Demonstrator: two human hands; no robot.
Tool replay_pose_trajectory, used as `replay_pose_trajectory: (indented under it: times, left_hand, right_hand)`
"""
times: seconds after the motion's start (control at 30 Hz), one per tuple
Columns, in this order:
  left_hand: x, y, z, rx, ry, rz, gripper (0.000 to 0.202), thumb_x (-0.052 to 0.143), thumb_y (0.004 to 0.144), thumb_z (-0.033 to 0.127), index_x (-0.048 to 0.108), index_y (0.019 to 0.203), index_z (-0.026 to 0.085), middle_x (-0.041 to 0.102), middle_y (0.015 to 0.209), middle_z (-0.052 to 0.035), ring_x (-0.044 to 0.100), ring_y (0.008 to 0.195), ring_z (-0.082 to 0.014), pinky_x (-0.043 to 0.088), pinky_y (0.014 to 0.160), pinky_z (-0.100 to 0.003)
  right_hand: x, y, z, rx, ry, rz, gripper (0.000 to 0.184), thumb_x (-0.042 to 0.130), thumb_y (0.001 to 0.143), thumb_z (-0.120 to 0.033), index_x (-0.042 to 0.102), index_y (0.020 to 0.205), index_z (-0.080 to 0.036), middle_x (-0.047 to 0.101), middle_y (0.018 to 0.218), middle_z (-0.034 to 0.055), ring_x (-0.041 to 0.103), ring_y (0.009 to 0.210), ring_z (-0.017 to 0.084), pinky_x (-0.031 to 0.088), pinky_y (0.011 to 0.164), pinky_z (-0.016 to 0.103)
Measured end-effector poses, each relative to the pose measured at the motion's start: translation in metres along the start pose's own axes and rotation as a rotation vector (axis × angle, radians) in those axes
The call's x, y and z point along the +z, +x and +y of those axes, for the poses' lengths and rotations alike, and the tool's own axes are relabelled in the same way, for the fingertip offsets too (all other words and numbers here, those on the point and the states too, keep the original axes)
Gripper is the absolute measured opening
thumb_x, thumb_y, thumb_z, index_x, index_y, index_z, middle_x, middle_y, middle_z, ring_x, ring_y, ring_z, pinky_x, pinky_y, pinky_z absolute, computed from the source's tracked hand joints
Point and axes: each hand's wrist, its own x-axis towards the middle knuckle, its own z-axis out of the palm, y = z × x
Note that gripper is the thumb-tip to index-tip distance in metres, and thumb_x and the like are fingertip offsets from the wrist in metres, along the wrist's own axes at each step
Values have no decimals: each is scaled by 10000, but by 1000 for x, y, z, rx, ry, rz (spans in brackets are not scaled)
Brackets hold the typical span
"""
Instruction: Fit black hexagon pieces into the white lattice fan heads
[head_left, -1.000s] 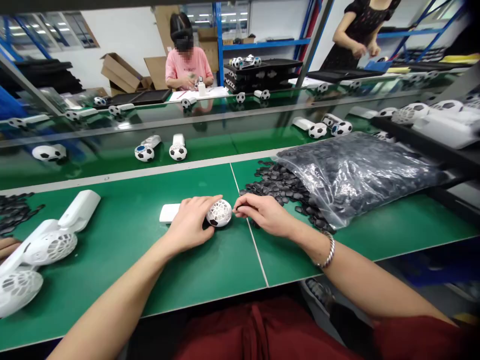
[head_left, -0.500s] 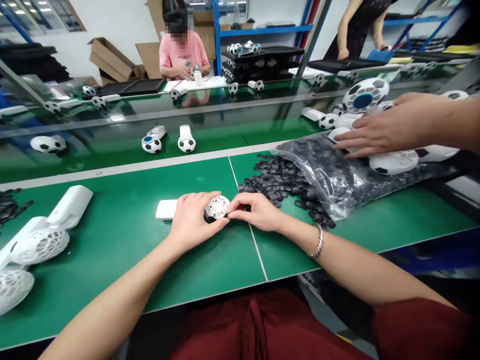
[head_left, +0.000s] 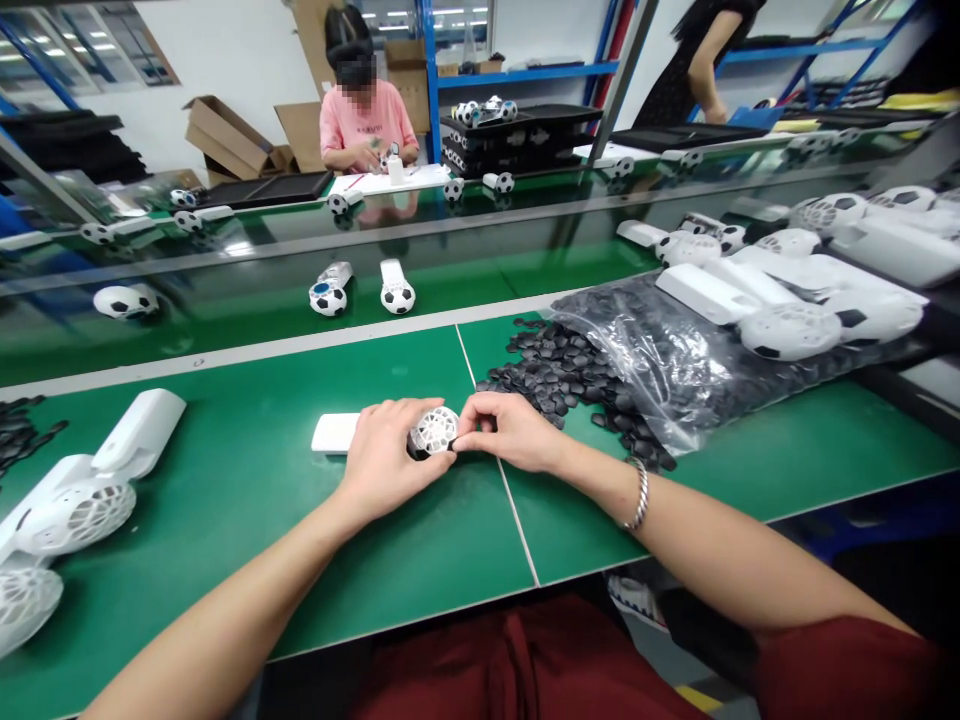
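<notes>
My left hand (head_left: 390,455) is wrapped round the head of a white handheld fan (head_left: 436,430), whose round lattice grille faces up. Its flat white handle (head_left: 335,433) sticks out to the left, beyond my knuckles. Thumb and forefinger of my right hand (head_left: 504,430) are pinched at the right rim of the grille, on a small black piece (head_left: 454,446) mostly hidden by the fingertips. Just beyond that hand lies a heap of similar loose black pieces (head_left: 559,365), spilling from a clear plastic bag (head_left: 667,350).
More white fans (head_left: 795,325) are piled on the bag at right; others (head_left: 82,510) lie at left beside more black pieces (head_left: 26,430). Behind a pale rail, football-patterned fans (head_left: 397,292) sit on a green belt (head_left: 480,270). A person in pink (head_left: 367,125) sits opposite.
Another person's hand and the football-patterned fan it held have left the pile at right. Fans on the near belt have shifted right, those farther back slightly left. My hands keep their grip.
</notes>
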Motion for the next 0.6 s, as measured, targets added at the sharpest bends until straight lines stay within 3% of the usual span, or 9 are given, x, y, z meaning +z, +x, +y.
replay_pose_trajectory:
  times: [0.07,0.17,0.23,0.33,0.4,0.5,0.6]
  left_hand:
    - [-1,-1,-2,42,-15,-21,513,628,695,468,529,1139,230,615,1094,-25,526,991,-234,361,879,-397]
    - [-6,-2,-8,104,-27,-62,570,644,670,522,520,1152,244,603,1129,-26,511,1037,-239,305,967,-435]
    - [-10,-2,-12,135,-24,-99,513,625,712,463,509,1165,251,589,1160,-22,491,1080,-237,218,1033,-475]
    - [-11,-3,-15,140,-21,-164,490,585,755,348,461,1221,262,510,1275,-33,333,1245,-278,121,1052,-547]
    - [-7,-5,-14,86,1,-151,545,601,742,363,430,1251,269,447,1333,-55,205,1307,-322,93,1031,-601]
    - [0,-8,-12,20,30,-103,532,608,744,388,434,1235,280,450,1320,-64,154,1318,-341,45,1010,-645]
    - [1,-10,-13,63,-3,-159,503,579,765,328,415,1239,283,455,1314,-47,129,1334,-317,26,1027,-631]
  right_hand:
    - [-13,2,3,1,-35,26,131,650,722,-254,598,692,-138,567,641,-34,464,575,67,370,547,191]
    - [-37,6,13,34,-268,281,111,612,754,-247,610,712,-144,580,666,-22,480,586,78,389,588,218]
    - [-48,8,19,47,-436,370,91,606,760,-225,622,717,-146,589,693,-7,485,601,87,397,622,236]
    - [-49,9,24,12,-603,268,102,577,788,-203,655,744,-155,609,758,23,517,716,123,406,710,265]
    - [-43,10,22,12,-692,166,127,563,808,-222,677,791,-171,618,814,41,518,809,157,396,769,294]
    - [-35,9,18,73,-774,70,162,540,835,-261,688,847,-197,618,892,56,500,873,191,387,783,318]
    - [-33,7,14,105,-765,21,129,566,821,-269,677,836,-206,614,915,46,495,882,193,392,739,299]
